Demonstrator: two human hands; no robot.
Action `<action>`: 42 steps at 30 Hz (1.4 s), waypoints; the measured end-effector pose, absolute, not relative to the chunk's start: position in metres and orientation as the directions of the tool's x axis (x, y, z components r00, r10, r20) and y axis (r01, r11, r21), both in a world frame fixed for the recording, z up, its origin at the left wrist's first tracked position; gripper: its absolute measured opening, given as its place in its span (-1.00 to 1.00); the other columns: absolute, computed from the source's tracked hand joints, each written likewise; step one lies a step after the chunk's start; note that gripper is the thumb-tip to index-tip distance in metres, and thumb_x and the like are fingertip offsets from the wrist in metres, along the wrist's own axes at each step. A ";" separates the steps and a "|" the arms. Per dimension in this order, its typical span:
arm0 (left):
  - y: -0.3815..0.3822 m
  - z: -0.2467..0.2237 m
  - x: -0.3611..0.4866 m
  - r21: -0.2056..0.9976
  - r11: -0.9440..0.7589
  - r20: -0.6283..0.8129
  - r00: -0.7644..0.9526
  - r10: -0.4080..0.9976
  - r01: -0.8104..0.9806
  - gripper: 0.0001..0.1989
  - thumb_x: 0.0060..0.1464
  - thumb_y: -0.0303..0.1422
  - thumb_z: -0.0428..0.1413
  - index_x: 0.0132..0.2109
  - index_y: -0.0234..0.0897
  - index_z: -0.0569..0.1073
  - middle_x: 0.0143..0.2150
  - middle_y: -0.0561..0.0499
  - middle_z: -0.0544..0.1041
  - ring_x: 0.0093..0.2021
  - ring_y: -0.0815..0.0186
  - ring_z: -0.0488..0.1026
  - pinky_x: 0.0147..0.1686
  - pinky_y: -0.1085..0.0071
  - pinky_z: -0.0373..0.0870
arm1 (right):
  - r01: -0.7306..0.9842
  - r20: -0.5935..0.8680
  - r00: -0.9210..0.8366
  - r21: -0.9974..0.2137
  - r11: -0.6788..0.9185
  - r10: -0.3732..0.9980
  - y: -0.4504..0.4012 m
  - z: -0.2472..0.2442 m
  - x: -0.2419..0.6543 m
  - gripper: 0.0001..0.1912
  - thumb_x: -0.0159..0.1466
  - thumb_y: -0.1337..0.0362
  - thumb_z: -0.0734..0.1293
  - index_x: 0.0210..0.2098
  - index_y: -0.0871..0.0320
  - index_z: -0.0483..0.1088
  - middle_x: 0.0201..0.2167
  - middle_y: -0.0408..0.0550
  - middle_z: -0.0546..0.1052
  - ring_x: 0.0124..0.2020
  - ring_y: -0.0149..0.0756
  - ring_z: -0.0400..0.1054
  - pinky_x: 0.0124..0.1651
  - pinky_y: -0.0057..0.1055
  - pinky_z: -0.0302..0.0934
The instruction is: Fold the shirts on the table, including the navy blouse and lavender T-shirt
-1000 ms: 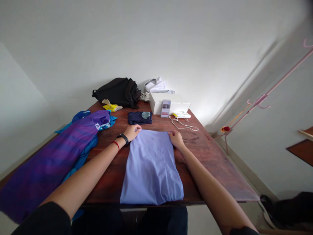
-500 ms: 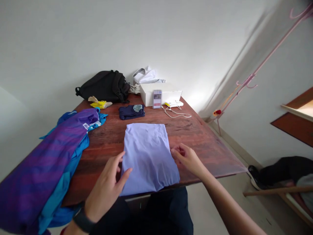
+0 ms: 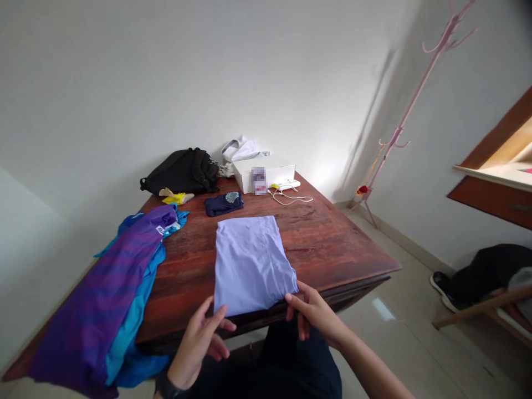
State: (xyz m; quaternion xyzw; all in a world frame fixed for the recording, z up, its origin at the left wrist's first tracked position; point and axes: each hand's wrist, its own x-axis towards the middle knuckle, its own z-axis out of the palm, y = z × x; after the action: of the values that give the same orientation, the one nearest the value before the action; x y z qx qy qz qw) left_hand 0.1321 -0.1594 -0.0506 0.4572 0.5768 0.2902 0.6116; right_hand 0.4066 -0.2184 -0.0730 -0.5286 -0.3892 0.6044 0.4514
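Note:
A folded lavender garment lies on the wooden table, its near edge along the table's front edge. At its near right corner, my right hand has thumb and index finger closed on the cloth, with the other fingers below. By the near left corner is my left hand, thumb and fingers apart around the corner; a dark band circles that wrist. The garment's exact kind is not clear from its folded shape.
Left, a purple and blue garment hangs over the table edge. Farther back are a folded navy cloth, yellow item, black backpack, white box and white cable. A pink coat stand rises at right.
Both hands have moved from the garment's sides down to its near corners. The right fingers have closed on the cloth. The head view has shifted slightly.

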 end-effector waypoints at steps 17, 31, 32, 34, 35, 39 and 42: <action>-0.166 -0.083 0.110 0.827 0.034 -0.057 0.023 0.998 0.562 -0.55 0.13 0.13 0.05 -0.21 -0.18 0.26 -0.44 0.06 0.53 -0.67 0.24 0.49 -0.66 0.43 0.37 | -0.140 -0.418 0.216 -0.908 -0.396 0.882 -0.235 -0.095 0.396 -0.60 0.13 -0.10 0.36 -0.36 0.12 0.32 -0.40 -0.12 0.55 -0.40 -0.12 0.57 -0.46 -0.41 0.33; -0.095 -0.009 0.221 0.519 -0.727 0.280 0.714 0.642 0.450 -0.52 0.32 -0.44 -0.20 0.32 -0.33 0.27 0.35 -0.21 0.32 0.37 0.15 0.22 0.36 0.09 0.17 | 0.775 0.393 0.129 -0.612 0.154 0.911 -0.164 -0.001 0.375 -0.73 0.39 0.26 0.13 -0.04 0.10 0.41 -0.08 0.09 0.51 -0.02 -0.10 0.40 0.09 -0.21 0.26; -0.082 -0.016 0.231 0.492 -0.719 0.237 0.719 0.653 0.491 -0.50 0.30 -0.46 -0.19 0.34 -0.39 0.25 0.35 -0.27 0.31 0.37 0.13 0.22 0.35 0.07 0.18 | 0.787 0.391 0.108 -0.596 0.162 0.914 -0.149 -0.008 0.370 -0.66 0.39 0.33 0.10 0.05 0.14 0.38 0.02 0.12 0.49 0.07 -0.10 0.37 0.17 -0.20 0.22; -0.063 -0.030 0.244 0.380 -0.658 0.092 0.681 0.726 0.650 -0.45 0.27 -0.47 -0.17 0.37 -0.53 0.18 0.38 -0.40 0.22 0.40 -0.01 0.15 0.33 -0.05 0.16 | 0.816 0.362 0.063 -0.556 0.161 0.930 -0.124 -0.027 0.366 -0.54 0.40 0.37 0.06 0.24 0.25 0.27 0.25 0.19 0.35 0.26 -0.09 0.24 0.30 -0.17 0.12; -0.057 -0.037 0.246 0.314 -0.623 0.022 0.650 0.759 0.717 -0.42 0.27 -0.47 -0.16 0.39 -0.58 0.13 0.40 -0.43 0.16 0.41 -0.08 0.11 0.31 -0.10 0.16 | 0.830 0.334 0.052 -0.539 0.145 0.941 -0.116 -0.038 0.366 -0.50 0.42 0.32 0.07 0.30 0.30 0.22 0.33 0.22 0.27 0.35 -0.05 0.14 0.35 -0.14 0.07; -0.054 -0.061 0.237 0.149 -0.606 0.003 0.612 0.791 0.781 -0.40 0.30 -0.43 -0.15 0.44 -0.43 0.08 0.48 -0.26 0.00 0.46 -0.08 -0.04 0.35 -0.13 0.05 | 0.890 0.239 -0.006 -0.441 0.115 0.971 -0.109 -0.069 0.377 -0.44 0.46 0.12 0.10 0.36 0.22 0.20 0.43 0.17 0.12 0.46 0.10 -0.13 0.41 0.05 -0.10; -0.059 -0.075 0.225 0.106 -0.624 0.157 0.606 0.780 0.774 -0.45 0.36 -0.32 -0.14 0.44 -0.23 0.14 0.49 -0.16 0.01 0.46 -0.02 -0.02 0.36 -0.13 0.02 | 0.911 0.213 -0.022 -0.398 0.108 0.977 -0.115 -0.075 0.386 -0.43 0.46 0.08 0.11 0.38 0.16 0.18 0.45 0.14 0.08 0.47 0.13 -0.16 0.42 0.10 -0.15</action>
State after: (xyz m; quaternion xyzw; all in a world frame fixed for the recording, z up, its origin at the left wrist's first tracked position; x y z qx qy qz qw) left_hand 0.2248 -0.0593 -0.0747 0.8961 0.4335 0.0943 0.0135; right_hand 0.3864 -0.1147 -0.0753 -0.6636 -0.7111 0.0749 0.2199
